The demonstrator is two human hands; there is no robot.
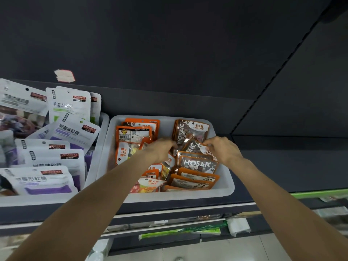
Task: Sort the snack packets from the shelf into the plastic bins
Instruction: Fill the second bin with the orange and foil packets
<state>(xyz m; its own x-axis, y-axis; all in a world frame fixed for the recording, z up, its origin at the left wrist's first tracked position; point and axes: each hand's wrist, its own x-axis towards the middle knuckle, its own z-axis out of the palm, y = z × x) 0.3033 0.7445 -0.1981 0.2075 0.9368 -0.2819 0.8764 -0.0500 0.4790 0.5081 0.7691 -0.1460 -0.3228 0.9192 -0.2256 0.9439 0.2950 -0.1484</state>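
Both hands in the white bin — right hand pinches a Mosaic packet; left hand's grip unclear.

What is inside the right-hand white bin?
The white bin holds orange SUGAR packets on its left and MOSAIC stone-candy packets on its right. Both hands cover the middle; the bin floor is hidden.

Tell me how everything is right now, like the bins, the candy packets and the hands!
Right bin: on the shelf, packed with orange packets.
Left bin: beside it, full of white and purple packets.
Mosaic packet: tilted in the right bin, pinched at one edge.
Right hand: fingers pinch the Mosaic packet.
Left hand: down among the packets; grip hidden.
Tape scrap: stuck on the back panel.
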